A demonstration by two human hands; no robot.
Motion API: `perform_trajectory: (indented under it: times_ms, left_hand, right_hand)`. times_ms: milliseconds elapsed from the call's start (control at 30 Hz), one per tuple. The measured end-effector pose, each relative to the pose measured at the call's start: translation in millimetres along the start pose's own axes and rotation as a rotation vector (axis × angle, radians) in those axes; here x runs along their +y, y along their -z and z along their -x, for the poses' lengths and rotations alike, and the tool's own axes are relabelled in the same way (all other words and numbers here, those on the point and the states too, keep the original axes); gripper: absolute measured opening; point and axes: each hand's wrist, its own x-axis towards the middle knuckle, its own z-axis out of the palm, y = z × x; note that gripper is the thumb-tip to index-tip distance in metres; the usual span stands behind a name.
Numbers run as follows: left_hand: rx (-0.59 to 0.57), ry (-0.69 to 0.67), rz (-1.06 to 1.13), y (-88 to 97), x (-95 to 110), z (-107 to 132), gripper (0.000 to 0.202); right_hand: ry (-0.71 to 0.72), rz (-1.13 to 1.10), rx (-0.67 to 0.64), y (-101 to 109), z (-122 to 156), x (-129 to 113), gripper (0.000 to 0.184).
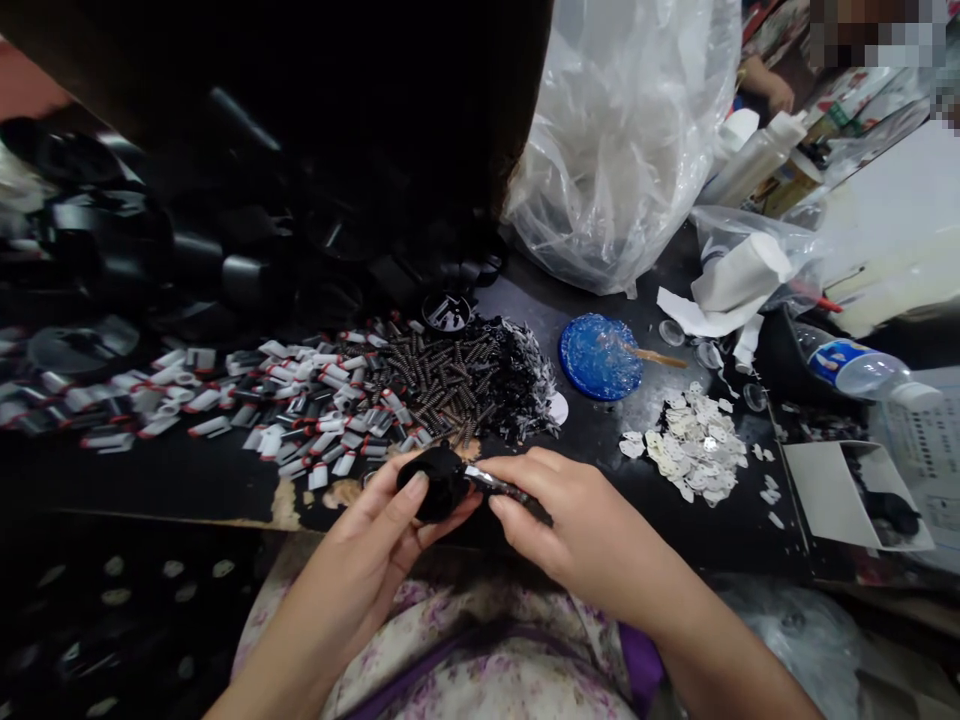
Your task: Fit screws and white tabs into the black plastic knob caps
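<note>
A blue lid (600, 357) on the dark table (187, 470) holds a clear smear and the tip of a small wooden stick (654, 355). A clear plastic bag (622, 140) behind it holds pale, indistinct pieces. At the near table edge, the left hand (379, 530) cups a round black part (435, 482), fingers curled closed around it. The right hand (559, 515) pinches a thin metal-tipped tool (499, 487) whose tip meets the part. Just beyond lie dark springs (442, 380), red-and-white clips (300, 400) and white flakes (694, 440).
</note>
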Motion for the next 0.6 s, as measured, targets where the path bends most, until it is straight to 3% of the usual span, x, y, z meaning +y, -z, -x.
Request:
perform_trajectory:
  times_ms: [167, 300, 367, 467, 533, 600]
  left_hand:
    - [-0.014, -0.016, -0.08, 1.2, -4, -1, 0.023]
    - [-0.083, -0.052, -0.257, 6.8, -4, -4, 0.028]
    - [-0.104, -0.154, -0.461, 10.4, -1, -2, 0.029]
    - [-0.128, -0.433, -0.731, 15.0, 5, 9, 0.021]
    - [-0.152, -0.615, -0.715, 17.1, 9, 18, 0.016]
    - [-0.17, -0.707, -0.644, 17.2, 11, 21, 0.012]
  right_hand:
    - [-0.119, -0.053, 0.012, -1, -6, 0, 0.005]
    - [-0.146, -0.137, -0.031, 1, -4, 4, 0.009]
    - [-0.186, -0.202, -0.062, 4, 0, 8, 0.011]
    - [-0.289, -0.524, -0.247, 6, 10, 13, 0.02]
    - [-0.332, -0.786, -0.393, 4, 17, 14, 0.025]
    - [-0.331, -0.904, -0.431, 0, 20, 16, 0.028]
